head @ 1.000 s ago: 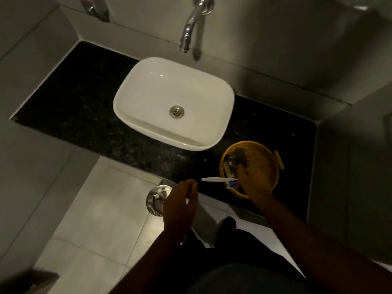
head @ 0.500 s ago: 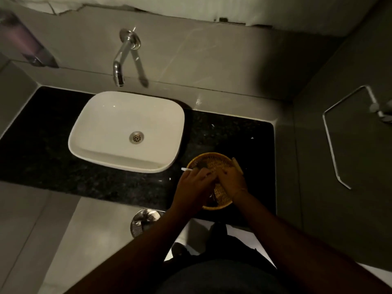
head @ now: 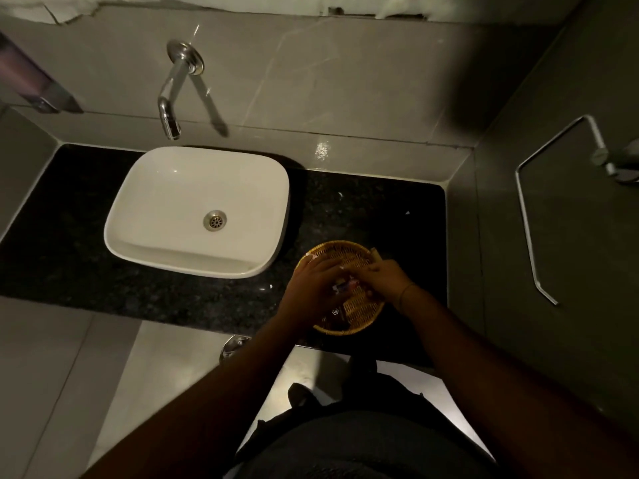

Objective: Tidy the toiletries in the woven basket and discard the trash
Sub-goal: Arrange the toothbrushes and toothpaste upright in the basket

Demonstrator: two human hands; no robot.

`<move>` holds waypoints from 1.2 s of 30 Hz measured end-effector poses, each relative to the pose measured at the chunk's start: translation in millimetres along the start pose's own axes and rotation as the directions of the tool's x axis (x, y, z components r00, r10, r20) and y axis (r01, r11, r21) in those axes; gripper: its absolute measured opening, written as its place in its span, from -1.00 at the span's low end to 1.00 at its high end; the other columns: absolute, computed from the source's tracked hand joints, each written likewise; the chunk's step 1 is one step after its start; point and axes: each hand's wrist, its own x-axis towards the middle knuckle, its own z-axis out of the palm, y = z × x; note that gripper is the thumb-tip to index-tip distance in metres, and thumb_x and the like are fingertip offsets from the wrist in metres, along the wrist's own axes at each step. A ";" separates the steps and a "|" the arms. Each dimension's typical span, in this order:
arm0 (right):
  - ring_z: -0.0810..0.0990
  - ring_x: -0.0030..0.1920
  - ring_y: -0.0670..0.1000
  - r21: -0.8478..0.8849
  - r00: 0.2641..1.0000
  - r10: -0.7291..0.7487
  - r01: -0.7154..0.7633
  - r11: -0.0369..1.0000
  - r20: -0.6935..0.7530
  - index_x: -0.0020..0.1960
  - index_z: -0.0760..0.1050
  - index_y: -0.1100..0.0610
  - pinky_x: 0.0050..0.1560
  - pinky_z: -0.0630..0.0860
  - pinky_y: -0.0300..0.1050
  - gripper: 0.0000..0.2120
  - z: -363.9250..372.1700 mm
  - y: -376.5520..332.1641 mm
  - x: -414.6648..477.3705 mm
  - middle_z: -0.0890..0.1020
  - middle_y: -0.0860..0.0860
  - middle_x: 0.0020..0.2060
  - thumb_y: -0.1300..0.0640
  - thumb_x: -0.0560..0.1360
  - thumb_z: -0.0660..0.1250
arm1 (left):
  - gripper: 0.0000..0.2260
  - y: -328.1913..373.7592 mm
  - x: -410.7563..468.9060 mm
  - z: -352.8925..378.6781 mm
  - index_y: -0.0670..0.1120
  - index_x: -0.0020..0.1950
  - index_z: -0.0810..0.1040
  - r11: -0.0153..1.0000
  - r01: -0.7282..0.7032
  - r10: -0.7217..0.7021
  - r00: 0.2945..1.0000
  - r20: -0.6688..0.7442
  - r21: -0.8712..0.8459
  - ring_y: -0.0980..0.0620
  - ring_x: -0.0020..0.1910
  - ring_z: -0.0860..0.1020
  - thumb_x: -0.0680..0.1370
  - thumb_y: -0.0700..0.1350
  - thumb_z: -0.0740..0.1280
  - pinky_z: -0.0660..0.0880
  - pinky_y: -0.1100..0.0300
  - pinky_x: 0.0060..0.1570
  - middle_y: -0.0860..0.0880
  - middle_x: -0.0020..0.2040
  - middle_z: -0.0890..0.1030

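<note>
**A:** Working down from the big stuff: black speckled counter [head: 173, 299] with a white vessel sink [head: 197, 210] on it and a wall tap [head: 173, 95] above. The woven basket [head: 345, 252] sits on the counter just right of the sink, near the front edge. Both hands are down in it. Looks to me like the sorting step, going through what's in the basket rather than binning anything yet.

**B:** What are the hands actually doing?

**A:** Left hand [head: 313, 288] is curled over the near-left part of the basket, right hand [head: 385, 276] over the right side, fingers bent in toward each other. There's a small item [head: 345, 286] between them with a bit of red and white on it, a tube or sachet maybe. Can't tell which hand really has it, or if both do.

**B:** Next move?

**A:** My guess: decide if that little thing is a keeper or rubbish. There's a shiny round bin [head: 235, 345] on the floor under the counter edge, so trash would go down and left.

**B:** Any labels?

**A:** A dark packet [head: 337, 314] low in the basket has a small pale logo on it, too tiny to read. Nothing else legible.
</note>
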 end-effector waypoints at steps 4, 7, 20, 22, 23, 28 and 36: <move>0.61 -0.45 -0.11 -0.084 0.998 0.032 -0.028 0.996 0.057 -0.12 0.69 0.28 -0.41 0.59 -0.23 -0.45 -12.8 2.5 3.5 0.56 -0.10 -0.14 -0.20 0.24 0.65 | -0.71 -7.6 -2.5 -1.3 0.09 0.33 0.73 0.997 0.042 -0.037 0.996 0.079 -0.063 0.00 0.49 0.56 0.61 0.05 0.51 0.13 -0.29 0.67 0.08 0.35 0.72; 0.64 -0.42 -0.10 -0.137 0.993 0.047 -0.033 0.990 0.104 -0.05 0.67 0.32 -0.41 0.59 -0.24 -0.48 -15.6 4.8 5.7 0.61 -0.05 -0.18 -0.09 0.27 0.67 | -0.76 -5.5 -4.3 -5.9 0.01 0.25 0.77 0.951 0.200 -0.185 0.979 0.081 -0.238 -0.09 0.34 0.61 0.59 -0.11 0.54 0.41 -0.24 0.52 0.14 0.12 0.68; 0.67 0.13 0.22 -0.059 0.997 0.035 -0.031 0.998 0.074 0.11 0.67 0.27 0.13 0.68 0.15 -0.72 -5.9 18.0 11.0 0.67 0.22 0.15 0.28 0.41 0.56 | -0.78 -4.4 2.9 -1.3 0.00 0.23 0.77 0.950 0.299 -0.277 0.939 0.203 -0.086 -0.02 0.08 0.72 0.67 0.04 0.42 0.67 -0.03 0.09 0.01 0.13 0.77; 0.66 0.17 0.24 -0.007 0.999 0.043 -0.043 0.999 0.033 0.17 0.65 0.27 0.22 0.63 0.22 -0.69 -1.2 27.1 11.5 0.67 0.23 0.17 0.31 0.43 0.53 | -0.78 -4.9 0.1 1.9 -0.02 0.24 0.77 0.933 0.334 -0.303 0.929 0.211 -0.130 -0.04 0.09 0.72 0.68 0.02 0.43 0.67 -0.04 0.08 -0.02 0.14 0.77; 0.65 0.19 0.24 0.019 0.999 0.049 -0.049 0.999 0.017 0.21 0.63 0.27 0.23 0.62 0.23 -0.67 0.7 30.7 11.4 0.65 0.23 0.20 0.31 0.45 0.52 | -0.78 -4.7 -1.5 3.7 -0.04 0.24 0.78 0.921 0.356 -0.319 0.922 0.220 -0.158 -0.05 0.09 0.72 0.69 0.00 0.42 0.67 -0.05 0.10 -0.04 0.16 0.77; 0.65 0.17 0.27 0.181 0.989 0.134 -0.121 0.976 -0.058 0.23 0.57 0.21 0.13 0.67 0.24 -0.66 3.6 41.0 13.6 0.59 0.24 0.26 0.33 0.48 0.48 | -0.78 -11.6 -10.6 20.6 -0.13 0.14 0.79 0.807 0.497 -0.435 0.866 0.248 -0.320 -0.08 -0.10 0.77 0.71 -0.04 0.40 0.73 -0.15 0.03 -0.11 -0.03 0.79; 0.57 0.32 0.26 0.126 0.975 0.095 -0.071 0.989 -0.199 0.36 0.55 0.19 0.22 0.61 0.15 -0.61 21.7 40.7 18.9 0.56 0.21 0.37 0.22 0.54 0.46 | -0.75 -7.1 4.1 44.4 -0.13 0.01 0.79 0.752 0.591 -0.545 0.807 0.230 -0.292 -0.08 -0.22 0.77 0.71 -0.02 0.40 0.75 -0.13 -0.06 -0.09 -0.17 0.78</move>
